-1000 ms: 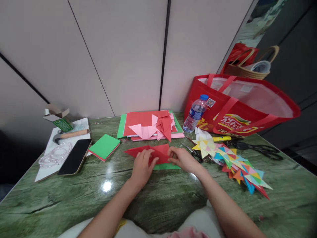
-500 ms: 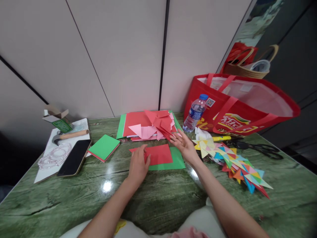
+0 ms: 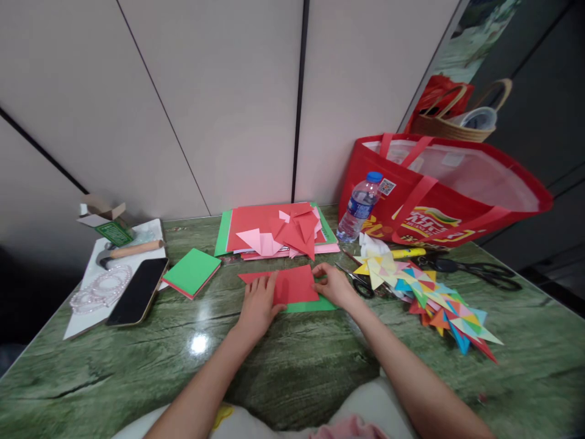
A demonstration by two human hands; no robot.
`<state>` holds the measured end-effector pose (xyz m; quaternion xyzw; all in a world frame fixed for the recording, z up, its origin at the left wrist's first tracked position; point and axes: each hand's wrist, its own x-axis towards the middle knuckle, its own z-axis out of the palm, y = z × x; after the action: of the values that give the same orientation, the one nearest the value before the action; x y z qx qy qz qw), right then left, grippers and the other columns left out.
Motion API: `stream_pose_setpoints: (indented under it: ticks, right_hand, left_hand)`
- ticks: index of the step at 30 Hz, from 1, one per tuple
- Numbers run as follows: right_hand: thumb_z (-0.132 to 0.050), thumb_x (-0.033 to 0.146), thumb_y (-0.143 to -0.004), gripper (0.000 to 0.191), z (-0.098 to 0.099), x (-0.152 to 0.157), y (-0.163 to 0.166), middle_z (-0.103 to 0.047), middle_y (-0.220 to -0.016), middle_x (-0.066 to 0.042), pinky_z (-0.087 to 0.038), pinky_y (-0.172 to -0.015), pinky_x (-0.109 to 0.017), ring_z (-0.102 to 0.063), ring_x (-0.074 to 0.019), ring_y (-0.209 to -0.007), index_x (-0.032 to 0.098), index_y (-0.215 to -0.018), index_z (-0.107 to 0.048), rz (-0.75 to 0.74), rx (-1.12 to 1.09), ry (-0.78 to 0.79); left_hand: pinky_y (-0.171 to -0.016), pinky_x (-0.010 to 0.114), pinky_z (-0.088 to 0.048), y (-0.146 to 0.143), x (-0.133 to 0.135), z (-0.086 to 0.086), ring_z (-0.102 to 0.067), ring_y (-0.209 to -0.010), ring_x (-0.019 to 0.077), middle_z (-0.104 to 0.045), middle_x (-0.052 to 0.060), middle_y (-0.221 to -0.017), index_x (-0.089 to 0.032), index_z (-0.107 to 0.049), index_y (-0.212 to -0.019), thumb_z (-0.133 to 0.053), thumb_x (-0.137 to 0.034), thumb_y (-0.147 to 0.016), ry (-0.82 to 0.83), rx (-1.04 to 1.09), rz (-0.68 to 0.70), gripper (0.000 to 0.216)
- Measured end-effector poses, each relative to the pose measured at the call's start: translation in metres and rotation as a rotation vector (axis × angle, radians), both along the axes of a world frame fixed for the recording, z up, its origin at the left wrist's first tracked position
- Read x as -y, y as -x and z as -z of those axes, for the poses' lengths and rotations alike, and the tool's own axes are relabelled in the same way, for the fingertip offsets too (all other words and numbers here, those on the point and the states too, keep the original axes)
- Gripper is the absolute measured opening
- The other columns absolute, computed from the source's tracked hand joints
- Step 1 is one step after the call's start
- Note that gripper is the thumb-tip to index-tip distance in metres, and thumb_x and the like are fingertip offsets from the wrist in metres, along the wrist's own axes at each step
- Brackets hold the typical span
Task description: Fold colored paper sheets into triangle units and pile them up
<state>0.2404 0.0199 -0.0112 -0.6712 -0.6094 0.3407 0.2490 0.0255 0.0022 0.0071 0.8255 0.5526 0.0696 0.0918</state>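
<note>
A red sheet of paper (image 3: 295, 285) lies on the table over a green sheet (image 3: 315, 304), whose lower edge shows. My left hand (image 3: 259, 303) rests on the red sheet's left part, fingers stretched out, thumb near its lower edge. At the right edge of the red sheet, my right hand (image 3: 332, 285) has its thumb and fingers drawn together in a pinch on the paper. Just behind, folded red paper pieces (image 3: 297, 228) and folded pink pieces (image 3: 262, 242) lie on a stack of coloured paper (image 3: 244, 214).
Small scissors (image 3: 363, 286), a water bottle (image 3: 359, 210), a red bag (image 3: 388, 207), folded multicoloured paper pieces (image 3: 439, 299) and black scissors (image 3: 489, 272) are at right. Leftward lie green square paper (image 3: 192, 272), a phone (image 3: 138, 291), a wooden-handled tool (image 3: 137, 249), beads (image 3: 103, 286) and a small box (image 3: 107, 222).
My right hand has come down from the folded red pieces to the red sheet's right edge and closed there. My left hand has flattened onto the sheet. The folded red pieces now sit lower.
</note>
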Motion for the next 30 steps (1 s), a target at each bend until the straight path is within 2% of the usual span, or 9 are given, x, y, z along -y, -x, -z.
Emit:
stream_pose_setpoints:
  ticks: [3,6,9,11,15,19,25,27,30]
  right_hand:
    - [-0.057,0.004,-0.066,0.029,-0.005,0.001,-0.005,-0.066,-0.092,-0.003,-0.046,-0.063,-0.020,-0.063,-0.0104,-0.067,0.017,-0.092,-0.058,-0.047,0.020,0.017]
    - [-0.054,0.005,-0.067,0.027,-0.012,0.002,-0.018,-0.068,-0.091,-0.003,-0.045,-0.064,-0.020,-0.062,-0.0117,-0.069,0.017,-0.090,-0.062,-0.088,0.112,0.017]
    - [-0.052,0.004,-0.065,0.028,-0.018,0.003,-0.032,-0.068,-0.085,-0.003,-0.043,-0.064,-0.020,-0.062,-0.0136,-0.074,0.018,-0.087,-0.064,-0.124,0.219,0.011]
    - [-0.051,0.002,-0.064,0.030,-0.020,0.003,-0.038,-0.068,-0.081,-0.003,-0.041,-0.063,-0.020,-0.062,-0.0143,-0.075,0.018,-0.085,-0.065,-0.143,0.270,0.021]
    - [-0.052,0.005,-0.065,0.027,-0.020,0.004,-0.035,-0.068,-0.080,-0.003,-0.040,-0.062,-0.019,-0.062,-0.0142,-0.074,0.017,-0.085,-0.064,-0.161,0.287,0.061]
    - [-0.056,0.008,-0.064,0.025,-0.019,0.006,-0.025,-0.068,-0.079,-0.003,-0.040,-0.062,-0.020,-0.063,-0.0147,-0.074,0.017,-0.087,-0.062,-0.171,0.282,0.049]
    - [-0.060,0.008,-0.065,0.056,-0.022,0.006,-0.019,-0.070,-0.081,-0.002,-0.040,-0.062,-0.020,-0.064,-0.0154,-0.074,0.016,-0.120,-0.050,-0.104,0.216,0.018]
    - [-0.059,0.010,-0.067,0.049,-0.025,0.007,-0.018,-0.071,-0.081,-0.003,-0.042,-0.066,-0.022,-0.064,-0.0168,-0.076,0.017,-0.116,-0.057,-0.142,0.225,-0.030]
    - [-0.054,0.012,-0.074,0.032,-0.030,0.010,-0.014,-0.072,-0.090,-0.004,-0.044,-0.074,-0.024,-0.065,-0.0184,-0.083,0.021,-0.101,-0.069,-0.272,0.190,-0.115]
  left_hand:
    - [-0.093,0.041,-0.038,0.005,-0.004,0.003,-0.049,-0.112,0.0257,-0.053,0.012,-0.121,-0.020,-0.034,-0.131,-0.061,-0.028,-0.079,-0.089,0.125,0.001,0.059]
    - [-0.087,0.039,-0.044,0.011,-0.008,0.006,-0.054,-0.100,0.0229,-0.058,0.008,-0.107,-0.021,-0.050,-0.115,-0.056,-0.020,-0.081,-0.198,0.226,-0.025,0.035]
    - [-0.079,0.035,-0.047,0.016,-0.011,0.006,-0.055,-0.089,0.0207,-0.059,0.005,-0.090,-0.021,-0.059,-0.089,-0.053,-0.015,-0.081,-0.194,0.257,-0.022,0.012]
    - [-0.079,0.033,-0.047,0.016,-0.011,0.007,-0.056,-0.088,0.0193,-0.059,0.005,-0.088,-0.020,-0.060,-0.082,-0.052,-0.015,-0.082,-0.153,0.275,0.013,0.009]
    - [-0.080,0.032,-0.046,0.013,-0.009,0.009,-0.057,-0.089,0.0180,-0.061,0.006,-0.092,-0.018,-0.061,-0.081,-0.052,-0.016,-0.084,-0.071,0.267,0.064,0.010]
    - [-0.083,0.035,-0.044,0.011,-0.007,0.007,-0.055,-0.092,0.0201,-0.061,0.007,-0.093,-0.019,-0.062,-0.082,-0.054,-0.019,-0.083,-0.019,0.139,0.097,0.008]
    - [-0.089,0.041,-0.039,0.008,-0.006,-0.004,-0.051,-0.097,0.0236,-0.057,0.008,-0.101,-0.020,-0.060,-0.094,-0.057,-0.022,-0.082,0.005,0.010,0.168,0.013]
    - [-0.090,0.042,-0.038,0.007,-0.006,-0.004,-0.051,-0.097,0.0245,-0.056,0.008,-0.101,-0.020,-0.060,-0.095,-0.058,-0.024,-0.081,0.002,-0.003,0.158,0.014]
    - [-0.088,0.041,-0.039,0.009,-0.008,0.001,-0.050,-0.097,0.0240,-0.055,0.008,-0.100,-0.020,-0.059,-0.095,-0.058,-0.023,-0.081,-0.006,0.028,0.164,0.014]
